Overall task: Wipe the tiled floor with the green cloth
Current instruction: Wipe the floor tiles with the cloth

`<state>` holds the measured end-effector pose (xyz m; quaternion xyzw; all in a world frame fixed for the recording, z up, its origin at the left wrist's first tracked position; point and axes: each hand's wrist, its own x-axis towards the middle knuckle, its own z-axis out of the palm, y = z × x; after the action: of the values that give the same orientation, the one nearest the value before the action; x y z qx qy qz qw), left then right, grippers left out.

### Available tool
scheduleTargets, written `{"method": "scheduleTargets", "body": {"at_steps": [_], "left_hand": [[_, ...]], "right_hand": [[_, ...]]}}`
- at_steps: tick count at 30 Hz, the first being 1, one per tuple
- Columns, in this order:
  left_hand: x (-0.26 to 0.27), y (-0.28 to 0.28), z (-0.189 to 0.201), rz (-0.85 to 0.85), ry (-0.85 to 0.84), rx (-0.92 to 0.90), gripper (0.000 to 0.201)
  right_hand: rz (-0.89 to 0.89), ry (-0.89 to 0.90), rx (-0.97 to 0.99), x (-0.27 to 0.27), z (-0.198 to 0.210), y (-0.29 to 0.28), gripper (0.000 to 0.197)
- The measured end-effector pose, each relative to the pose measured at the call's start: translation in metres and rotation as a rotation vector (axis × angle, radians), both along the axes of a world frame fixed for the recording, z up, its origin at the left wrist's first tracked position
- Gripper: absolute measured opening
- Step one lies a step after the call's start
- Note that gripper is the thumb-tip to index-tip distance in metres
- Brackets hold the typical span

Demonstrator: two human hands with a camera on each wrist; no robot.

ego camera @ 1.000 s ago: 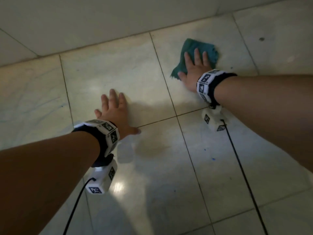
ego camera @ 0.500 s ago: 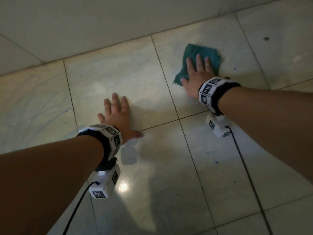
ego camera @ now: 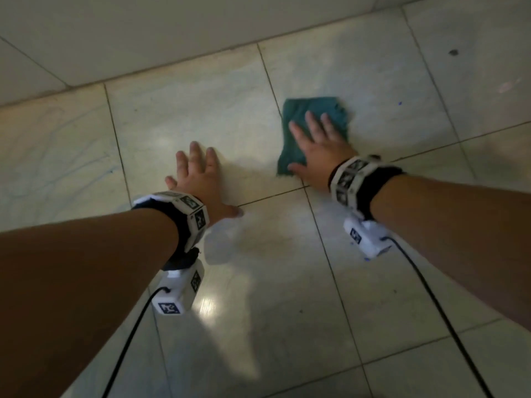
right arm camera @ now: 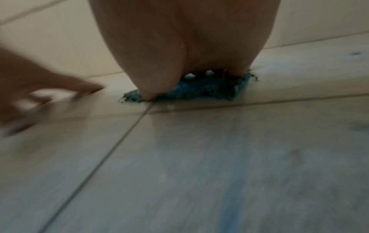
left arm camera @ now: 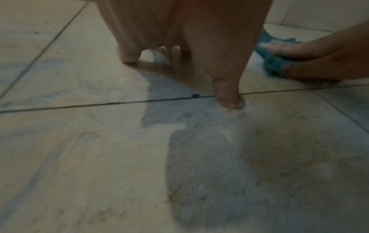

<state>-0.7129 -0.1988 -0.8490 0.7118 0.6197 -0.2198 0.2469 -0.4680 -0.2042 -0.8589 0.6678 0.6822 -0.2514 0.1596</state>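
Your right hand [ego camera: 317,150] lies flat, fingers straight and spread, pressing the green cloth [ego camera: 313,130] onto the tiled floor [ego camera: 201,110] at about 1 o'clock from the middle of the head view, just beyond a grout crossing. Your left hand [ego camera: 198,179] is splayed flat on the bare tile at 10 o'clock, bracing you and holding nothing. You look mid-wipe. Specks show around your left thumb [left arm camera: 229,97], so the near tiles at 6 o'clock probably remain.
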Motion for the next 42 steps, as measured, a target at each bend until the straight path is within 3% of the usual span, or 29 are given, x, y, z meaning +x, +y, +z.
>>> {"method": "scheduleTargets", "body": {"at_steps": [2, 6, 13, 19, 26, 30, 36, 42], "left_hand": [[0.001, 0.001, 0.0, 0.0, 0.01, -0.009, 0.136], [0.002, 0.002, 0.0, 0.009, 0.006, -0.024, 0.137], [-0.003, -0.003, 0.0, 0.002, -0.011, 0.02, 0.134], [0.002, -0.028, 0.008, -0.019, 0.004, 0.019, 0.129], [0.022, -0.11, 0.01, -0.16, -0.014, -0.044, 0.132], [0.024, -0.13, 0.008, -0.181, -0.037, -0.055, 0.131], [0.024, -0.125, 0.008, -0.192, -0.052, -0.079, 0.135], [0.025, -0.123, 0.008, -0.178, -0.067, -0.091, 0.135]], "right_hand": [[-0.111, -0.031, -0.017, 0.017, 0.003, 0.015, 0.087], [-0.159, -0.032, -0.035, 0.003, 0.008, 0.01, 0.087], [0.098, -0.004, -0.051, -0.052, 0.009, -0.057, 0.09], [0.117, 0.016, -0.098, -0.061, 0.014, -0.076, 0.092], [0.218, -0.026, -0.172, -0.044, 0.026, -0.196, 0.093], [0.242, -0.003, -0.191, -0.038, 0.021, -0.229, 0.095], [0.153, 0.005, -0.175, -0.035, 0.018, -0.2, 0.094], [-0.057, -0.064, -0.124, -0.011, 0.01, -0.104, 0.096]]}}
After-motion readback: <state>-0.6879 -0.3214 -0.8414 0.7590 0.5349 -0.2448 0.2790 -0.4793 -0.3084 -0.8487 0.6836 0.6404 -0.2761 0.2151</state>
